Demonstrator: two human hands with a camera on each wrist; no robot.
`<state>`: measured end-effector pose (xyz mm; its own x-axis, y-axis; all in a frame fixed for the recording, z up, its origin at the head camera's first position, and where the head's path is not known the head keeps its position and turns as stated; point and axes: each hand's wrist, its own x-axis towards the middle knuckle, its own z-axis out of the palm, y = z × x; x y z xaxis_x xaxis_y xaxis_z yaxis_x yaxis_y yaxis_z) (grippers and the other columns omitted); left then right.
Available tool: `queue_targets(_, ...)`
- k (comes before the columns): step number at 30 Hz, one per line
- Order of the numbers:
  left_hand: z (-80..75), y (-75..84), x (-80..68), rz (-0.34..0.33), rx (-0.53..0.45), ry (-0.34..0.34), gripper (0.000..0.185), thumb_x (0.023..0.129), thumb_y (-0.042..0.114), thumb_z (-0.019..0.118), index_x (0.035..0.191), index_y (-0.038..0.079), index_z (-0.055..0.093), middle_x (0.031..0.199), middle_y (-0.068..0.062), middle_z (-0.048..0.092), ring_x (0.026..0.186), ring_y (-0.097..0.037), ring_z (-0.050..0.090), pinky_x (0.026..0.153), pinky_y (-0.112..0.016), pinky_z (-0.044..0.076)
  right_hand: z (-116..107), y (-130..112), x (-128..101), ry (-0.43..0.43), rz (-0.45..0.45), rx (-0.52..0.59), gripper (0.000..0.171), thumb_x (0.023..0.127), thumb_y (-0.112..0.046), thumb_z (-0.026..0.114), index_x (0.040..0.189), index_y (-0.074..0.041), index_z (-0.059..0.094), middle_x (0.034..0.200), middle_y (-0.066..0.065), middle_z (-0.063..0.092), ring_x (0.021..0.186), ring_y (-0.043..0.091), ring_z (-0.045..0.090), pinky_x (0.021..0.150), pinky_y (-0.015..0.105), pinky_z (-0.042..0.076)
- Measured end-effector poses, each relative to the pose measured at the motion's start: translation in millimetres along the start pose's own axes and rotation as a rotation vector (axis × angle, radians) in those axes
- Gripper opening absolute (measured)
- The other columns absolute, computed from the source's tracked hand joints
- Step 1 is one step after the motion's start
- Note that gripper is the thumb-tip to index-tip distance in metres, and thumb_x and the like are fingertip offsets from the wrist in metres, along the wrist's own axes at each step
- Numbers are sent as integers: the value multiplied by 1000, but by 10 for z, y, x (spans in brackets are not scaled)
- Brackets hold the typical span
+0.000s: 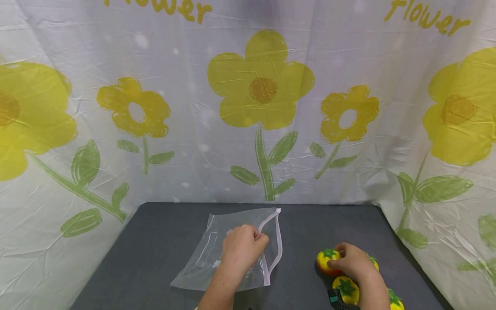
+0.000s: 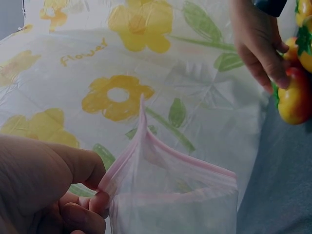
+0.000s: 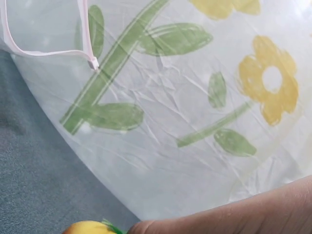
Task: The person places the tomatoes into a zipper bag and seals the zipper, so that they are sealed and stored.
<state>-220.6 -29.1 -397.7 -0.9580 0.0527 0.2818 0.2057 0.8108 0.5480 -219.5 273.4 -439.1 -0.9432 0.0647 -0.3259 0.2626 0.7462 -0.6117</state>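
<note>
Bagging at its outset. The left hand (image 1: pixel 241 252) pinches the pink zip rim of the clear bag (image 1: pixel 217 254), mid-table and open-mouthed. The right hand (image 1: pixel 350 260) curls over one toy fruit (image 1: pixel 327 260) near the table's right edge; none looks bagged.

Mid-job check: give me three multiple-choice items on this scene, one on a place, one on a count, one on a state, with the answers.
1. Where do the toy fruits lie relative to the zip bag?
A. to its right
B. inside it
C. behind it

2. How many toy fruits show in the head view?
A. one
B. four
C. seven

3. What is the left hand doing?
A. lying flat
B. pinching the bag's pink zip edge
C. holding a fruit

Answers: 1 A, they sit by the right hand; 2 B, four yellow-green pieces show; 3 B, fingers pinch the strip.
</note>
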Motion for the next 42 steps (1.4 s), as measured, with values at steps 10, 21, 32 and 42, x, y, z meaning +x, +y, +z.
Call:
queue_targets(10,-3,-1,-2,12,9,4,33,72,25,54,45,21,35,45,12,24,45,-8,27,39,-31,23,-10,-57,-17,85,-80,-25,78,72,-45,76,124,6,51,111,16,60,96,30,58,75,44,48)
queue_targets(21,6,-3,-8,26,11,22,33,71,25,55,44,22,36,45,12,27,45,-9,30,39,-31,26,-23,-141,-87,107,-170,14,75,74,-44,76,127,3,51,125,20,54,102,32,57,77,43,49)
queue_targets(32,16,-13,2,29,20,17,34,72,26,54,44,22,36,44,12,25,45,-9,30,39,-31,26,-6,-314,-191,119,-237,49,70,74,-48,73,128,-8,53,128,12,51,110,33,53,85,48,45)
queue_targets(42,10,-4,2,23,21,14,33,72,26,54,44,22,37,43,12,27,45,-10,32,40,-31,27,62,-435,-265,102,-326,199,61,77,-42,73,128,-16,53,130,9,49,115,35,52,87,45,47)
